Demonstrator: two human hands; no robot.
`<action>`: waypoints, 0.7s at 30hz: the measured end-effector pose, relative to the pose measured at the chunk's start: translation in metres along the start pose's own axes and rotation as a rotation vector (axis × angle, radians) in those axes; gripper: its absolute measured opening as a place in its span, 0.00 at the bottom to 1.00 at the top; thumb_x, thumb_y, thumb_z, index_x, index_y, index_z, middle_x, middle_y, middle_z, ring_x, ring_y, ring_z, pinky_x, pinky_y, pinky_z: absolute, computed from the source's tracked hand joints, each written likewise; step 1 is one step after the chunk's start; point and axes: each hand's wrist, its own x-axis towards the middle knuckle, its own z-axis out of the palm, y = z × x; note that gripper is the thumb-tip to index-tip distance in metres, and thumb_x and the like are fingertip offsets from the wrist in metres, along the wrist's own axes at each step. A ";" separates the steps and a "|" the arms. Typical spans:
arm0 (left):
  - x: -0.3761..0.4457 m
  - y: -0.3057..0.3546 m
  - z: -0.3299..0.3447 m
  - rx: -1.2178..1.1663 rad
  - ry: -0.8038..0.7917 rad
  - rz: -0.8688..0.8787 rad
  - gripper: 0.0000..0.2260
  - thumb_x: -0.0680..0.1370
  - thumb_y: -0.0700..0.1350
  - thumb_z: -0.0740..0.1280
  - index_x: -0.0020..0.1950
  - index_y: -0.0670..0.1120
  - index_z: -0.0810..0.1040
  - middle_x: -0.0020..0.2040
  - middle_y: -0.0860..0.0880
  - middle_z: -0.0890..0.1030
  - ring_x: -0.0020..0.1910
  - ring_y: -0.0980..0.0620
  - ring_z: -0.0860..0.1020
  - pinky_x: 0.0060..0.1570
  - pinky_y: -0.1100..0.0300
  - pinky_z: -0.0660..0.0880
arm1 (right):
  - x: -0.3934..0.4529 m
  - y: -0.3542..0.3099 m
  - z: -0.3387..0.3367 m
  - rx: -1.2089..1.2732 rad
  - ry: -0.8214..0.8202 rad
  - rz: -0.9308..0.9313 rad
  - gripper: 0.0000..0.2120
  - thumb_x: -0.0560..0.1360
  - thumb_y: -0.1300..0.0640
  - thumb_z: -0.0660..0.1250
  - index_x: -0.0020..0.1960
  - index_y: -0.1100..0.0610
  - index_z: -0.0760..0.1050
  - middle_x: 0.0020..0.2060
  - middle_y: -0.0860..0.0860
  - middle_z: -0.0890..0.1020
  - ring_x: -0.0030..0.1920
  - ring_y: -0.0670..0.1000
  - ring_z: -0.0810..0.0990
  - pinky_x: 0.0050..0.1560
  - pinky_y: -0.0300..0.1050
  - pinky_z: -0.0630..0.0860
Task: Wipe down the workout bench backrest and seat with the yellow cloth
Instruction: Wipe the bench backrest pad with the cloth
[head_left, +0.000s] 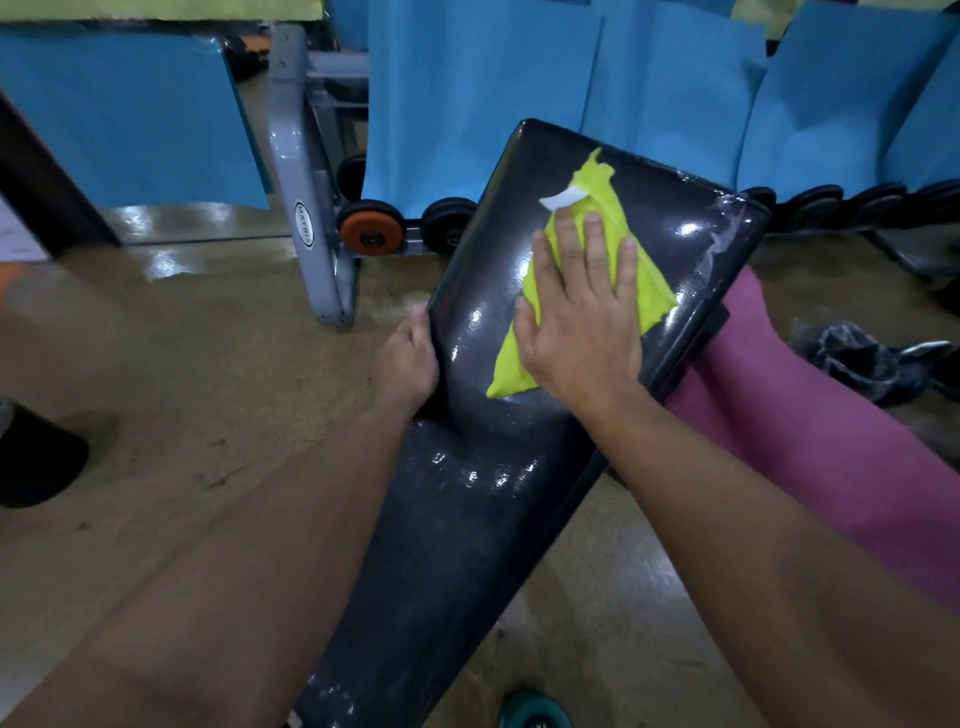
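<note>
The black padded backrest (483, 467) of the workout bench runs from the bottom centre up to the upper right, glossy and wet in patches. A yellow cloth (613, 208) with a white label lies on its upper part. My right hand (582, 317) presses flat on the cloth, fingers spread and pointing up. My left hand (408, 364) grips the backrest's left edge, fingers curled around it. The seat is not in view.
A grey metal rack leg (306, 208) stands to the upper left, with an orange-capped dumbbell (371, 234) and dark dumbbells beside it. Blue sheets (467, 93) hang behind. A pink mat (810, 441) lies to the right, dark shoes (862, 358) beyond it. The floor is tan.
</note>
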 end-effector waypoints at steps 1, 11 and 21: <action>-0.005 -0.006 -0.002 -0.030 -0.012 0.014 0.24 0.82 0.59 0.49 0.65 0.48 0.75 0.63 0.46 0.77 0.64 0.46 0.72 0.63 0.57 0.65 | 0.006 0.002 0.000 -0.005 0.006 0.036 0.31 0.82 0.44 0.54 0.81 0.60 0.62 0.81 0.59 0.59 0.82 0.62 0.54 0.80 0.67 0.48; -0.014 -0.042 -0.021 -0.101 -0.181 -0.084 0.24 0.78 0.64 0.57 0.60 0.49 0.79 0.54 0.54 0.78 0.57 0.56 0.74 0.56 0.62 0.65 | -0.007 -0.025 0.004 0.000 -0.055 -0.051 0.32 0.82 0.43 0.56 0.80 0.59 0.63 0.80 0.59 0.62 0.81 0.61 0.55 0.79 0.68 0.50; -0.015 -0.045 -0.018 -0.029 -0.110 -0.054 0.26 0.79 0.64 0.54 0.65 0.48 0.77 0.63 0.46 0.78 0.64 0.48 0.73 0.57 0.63 0.63 | 0.018 -0.052 0.010 -0.037 -0.151 -0.076 0.32 0.83 0.43 0.52 0.82 0.59 0.58 0.82 0.59 0.55 0.82 0.62 0.50 0.80 0.68 0.46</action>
